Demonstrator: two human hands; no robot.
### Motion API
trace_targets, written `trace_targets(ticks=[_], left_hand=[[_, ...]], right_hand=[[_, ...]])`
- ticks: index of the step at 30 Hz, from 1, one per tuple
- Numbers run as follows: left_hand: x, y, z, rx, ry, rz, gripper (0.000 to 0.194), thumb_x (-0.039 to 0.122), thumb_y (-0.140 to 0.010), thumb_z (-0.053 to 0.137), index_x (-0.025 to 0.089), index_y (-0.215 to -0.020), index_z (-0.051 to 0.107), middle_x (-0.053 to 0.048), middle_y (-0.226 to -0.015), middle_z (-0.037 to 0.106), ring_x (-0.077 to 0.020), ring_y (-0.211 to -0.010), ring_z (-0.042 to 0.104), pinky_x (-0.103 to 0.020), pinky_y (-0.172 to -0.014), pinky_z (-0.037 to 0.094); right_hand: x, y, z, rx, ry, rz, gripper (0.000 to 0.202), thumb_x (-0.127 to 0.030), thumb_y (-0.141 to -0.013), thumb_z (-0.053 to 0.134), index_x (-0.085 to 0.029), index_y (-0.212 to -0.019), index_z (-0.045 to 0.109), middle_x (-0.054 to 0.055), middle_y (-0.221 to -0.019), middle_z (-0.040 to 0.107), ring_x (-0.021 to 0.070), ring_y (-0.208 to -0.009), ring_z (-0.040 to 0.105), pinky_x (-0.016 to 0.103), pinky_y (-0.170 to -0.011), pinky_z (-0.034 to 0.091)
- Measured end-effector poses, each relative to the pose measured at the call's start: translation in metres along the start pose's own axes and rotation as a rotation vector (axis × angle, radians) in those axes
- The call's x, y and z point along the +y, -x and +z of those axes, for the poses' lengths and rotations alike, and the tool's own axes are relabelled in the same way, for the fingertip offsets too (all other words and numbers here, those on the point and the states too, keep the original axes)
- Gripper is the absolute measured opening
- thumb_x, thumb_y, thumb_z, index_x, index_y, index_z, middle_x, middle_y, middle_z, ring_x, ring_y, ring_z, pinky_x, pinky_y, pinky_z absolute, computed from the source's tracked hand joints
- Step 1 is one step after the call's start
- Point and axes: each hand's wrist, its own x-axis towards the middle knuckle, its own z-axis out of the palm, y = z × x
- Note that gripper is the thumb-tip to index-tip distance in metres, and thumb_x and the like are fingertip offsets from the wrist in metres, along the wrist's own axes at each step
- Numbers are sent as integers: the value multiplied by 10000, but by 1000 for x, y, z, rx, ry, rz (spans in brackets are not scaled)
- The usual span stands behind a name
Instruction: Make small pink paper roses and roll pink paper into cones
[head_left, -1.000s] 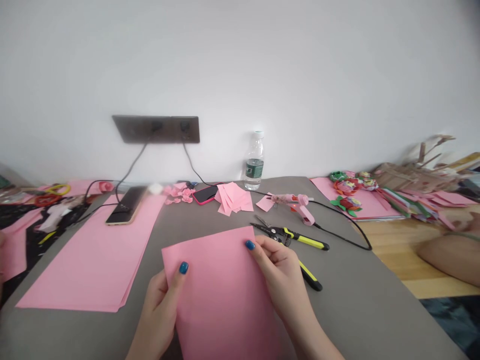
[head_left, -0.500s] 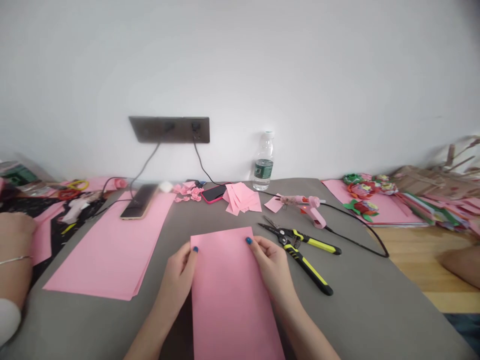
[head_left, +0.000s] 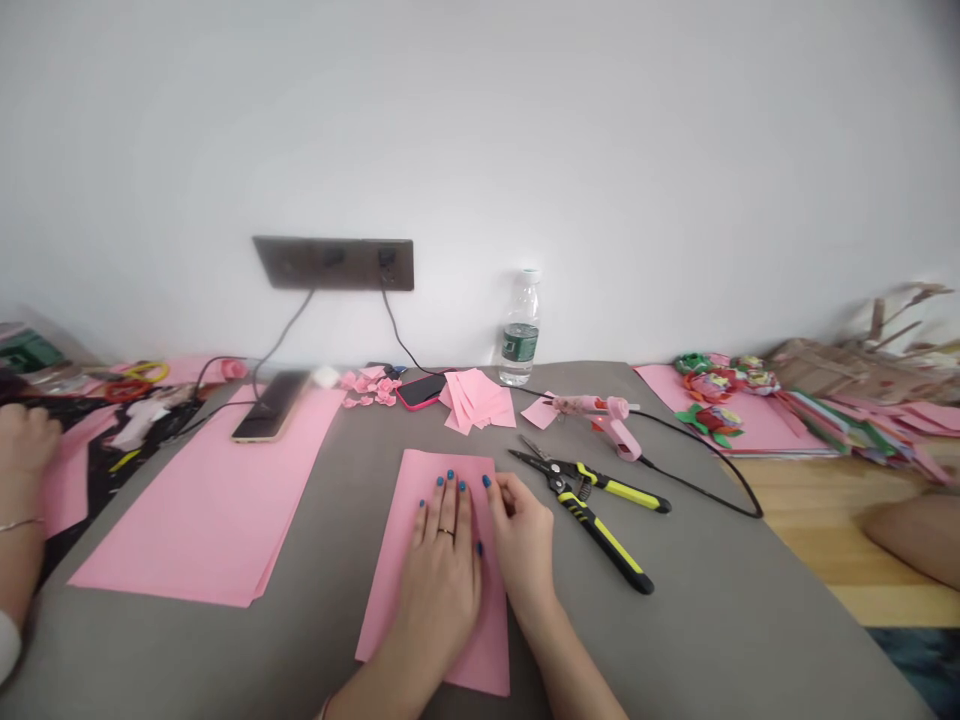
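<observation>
A pink sheet of paper (head_left: 403, 505) lies on the grey table in front of me, slightly slanted. My left hand (head_left: 444, 585) rests flat on its middle, fingers stretched out, with a ring on one finger. At the paper's upper right edge, my right hand (head_left: 526, 540) is closed, thumb and curled fingers pinching the edge. Whether the paper is folded I cannot tell. Just right of that hand lie black-and-yellow pliers (head_left: 592, 510) with their handles spread. Beyond the paper is a pile of small pink paper pieces (head_left: 478, 400).
More pink sheets (head_left: 202, 510) lie at left under a phone (head_left: 271, 405). A pink glue gun (head_left: 615, 430) with a black cord, a water bottle (head_left: 520, 335) and another phone (head_left: 421, 392) stand farther back. Paper flowers (head_left: 712, 400) are at right. Another person's hand (head_left: 26, 445) is at far left.
The pink sheet, held up by both hands at its sides before, is now down on the table. My left hand has let go of its edge and moved onto its middle.
</observation>
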Motion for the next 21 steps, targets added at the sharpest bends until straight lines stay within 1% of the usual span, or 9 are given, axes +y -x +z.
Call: trace_targets(ticks=[2,4,7,8,10,12,16,21], left_hand=[[-6,1,3,0,-24,-12,664,128,-924,373,59,-1555,181,-222,-1541,382,-353,-1415,379,-544,-1077,438],[-6,2,1,-1,-33,-28,630,130,-911,387,51,-1527,275,-214,-1537,396,-349,-1410,392,-535,-1081,436],[0,1,-4,12,-37,-62,627,132,-893,419,93,-1512,331,-195,-1554,380,-372,-1425,356,-564,-1090,408],[2,1,-5,20,-39,-79,635,140,-892,427,108,-1517,322,-195,-1565,360,-384,-1434,332,-578,-1089,399],[1,1,-6,34,-41,-109,656,179,-906,436,100,-1535,268,-218,-1567,342,-397,-1437,319,-583,-1077,403],[-5,1,-7,42,-34,-120,681,255,-931,442,65,-1544,213,-247,-1541,372,-394,-1414,365,-556,-1060,427],[-25,5,-12,11,-25,-92,720,406,-960,436,51,-1541,203,-254,-1516,411,-381,-1376,427,-526,-1043,443],[-49,19,-25,-32,-53,-99,733,444,-974,405,87,-1564,155,-220,-1530,410,-352,-1376,437,-528,-1057,407]], right_hand=[[3,1,0,-8,121,-64,363,-453,-952,457,-185,-803,651,16,-632,643,159,-537,517,261,-549,388],[6,0,-1,10,204,-106,380,-462,-959,434,-194,-814,662,33,-668,634,179,-581,533,279,-590,391],[10,-2,-3,69,372,-189,437,-496,-966,398,-206,-808,684,53,-694,600,216,-659,534,325,-680,383],[11,-3,-4,76,414,-213,448,-495,-974,383,-208,-809,685,55,-694,597,222,-669,530,336,-702,374],[12,-5,-5,61,474,-245,454,-470,-995,350,-208,-811,672,53,-691,613,222,-668,535,347,-728,352],[13,-6,-6,26,475,-233,439,-441,-1006,340,-206,-819,659,49,-700,641,218,-674,554,350,-750,334],[14,-7,-6,-18,463,-188,428,-431,-1008,337,-206,-839,660,38,-711,664,213,-681,573,353,-781,309],[14,-7,-6,-22,435,-157,431,-442,-1003,343,-207,-843,667,29,-709,664,205,-677,570,357,-798,287]])
